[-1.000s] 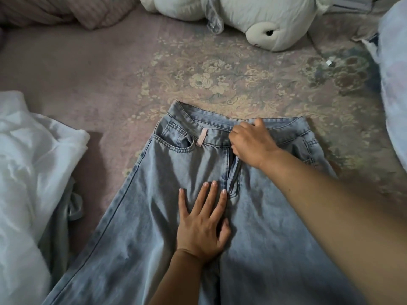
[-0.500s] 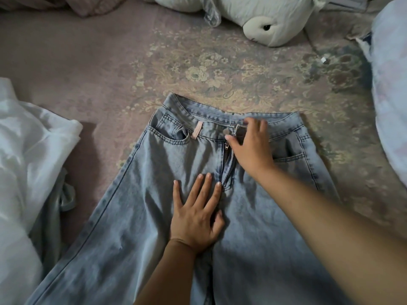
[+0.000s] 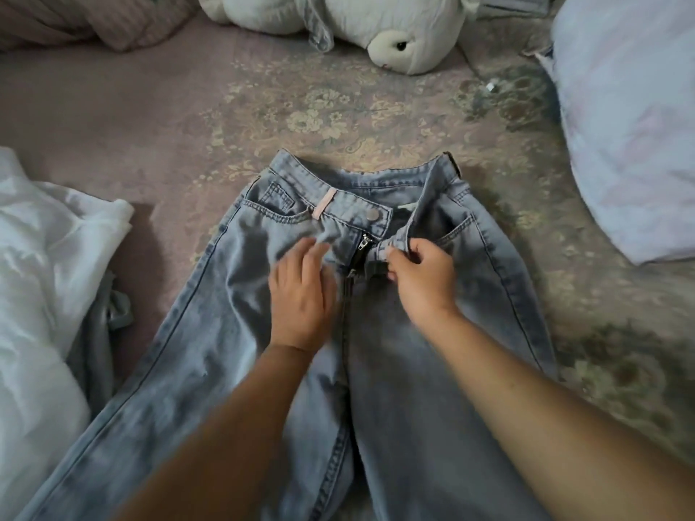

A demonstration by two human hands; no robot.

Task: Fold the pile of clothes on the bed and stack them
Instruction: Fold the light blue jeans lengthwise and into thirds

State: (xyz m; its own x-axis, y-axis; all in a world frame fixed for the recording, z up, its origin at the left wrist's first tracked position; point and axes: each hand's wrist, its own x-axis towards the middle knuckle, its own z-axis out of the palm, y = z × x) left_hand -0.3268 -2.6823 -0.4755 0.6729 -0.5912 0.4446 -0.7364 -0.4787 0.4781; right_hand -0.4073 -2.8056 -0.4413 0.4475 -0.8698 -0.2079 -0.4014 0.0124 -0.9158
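Note:
Light blue jeans (image 3: 210, 340) lie front side up on the bed, waistband away from me, legs running off the bottom of the view. The fly is open, showing the zipper (image 3: 361, 253) and the metal button. My right hand (image 3: 421, 283) pinches the right edge of the fly and pulls it toward me, bunching the waistband. My left hand (image 3: 301, 291), blurred, rests on the denim just left of the zipper with fingers loosely spread. A heap of white cloth (image 3: 45, 265) lies at the left, with a grey garment (image 3: 101, 332) under its edge.
The bed cover (image 3: 263, 107) is pinkish with a floral pattern. A white plush toy (image 3: 376, 28) lies at the far edge. A pale pillow (image 3: 632, 126) fills the right side. Pink striped bedding (image 3: 86, 20) sits at the far left corner.
The fly has come open. My right hand moved from the waistband down to the fly's right edge and pulled it back. My left hand slid up toward the left pocket.

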